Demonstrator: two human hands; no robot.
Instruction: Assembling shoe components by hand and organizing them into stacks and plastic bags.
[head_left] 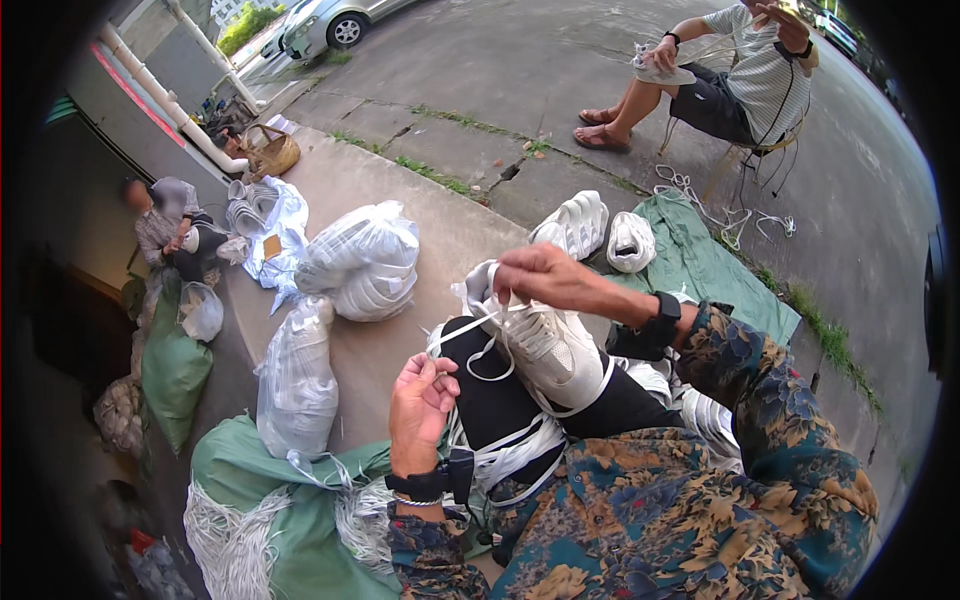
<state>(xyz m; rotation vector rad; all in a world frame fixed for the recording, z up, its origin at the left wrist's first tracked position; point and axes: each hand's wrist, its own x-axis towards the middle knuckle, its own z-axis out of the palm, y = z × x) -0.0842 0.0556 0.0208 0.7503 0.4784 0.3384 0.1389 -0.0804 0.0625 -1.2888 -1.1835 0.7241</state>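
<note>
A white sneaker (560,365) rests on my lap, its toe toward me and its opening facing away. White shoelace (488,362) runs through its upper part and loops loosely beside it. My right hand (555,280) is closed at the shoe's opening, pinching the lace. To the left of the shoe, my left hand (420,405) is closed with thumb and forefinger on another stretch of the lace. A bundle of white laces (520,455) lies across my dark-trousered thigh.
Green sacking (240,450) with heaps of white laces (235,535) lies at lower left. Clear bags of shoes (360,260) stand beyond. More white sneakers (575,225) sit near a green sheet (690,245). A seated person (745,95) and another person (175,220) are farther off.
</note>
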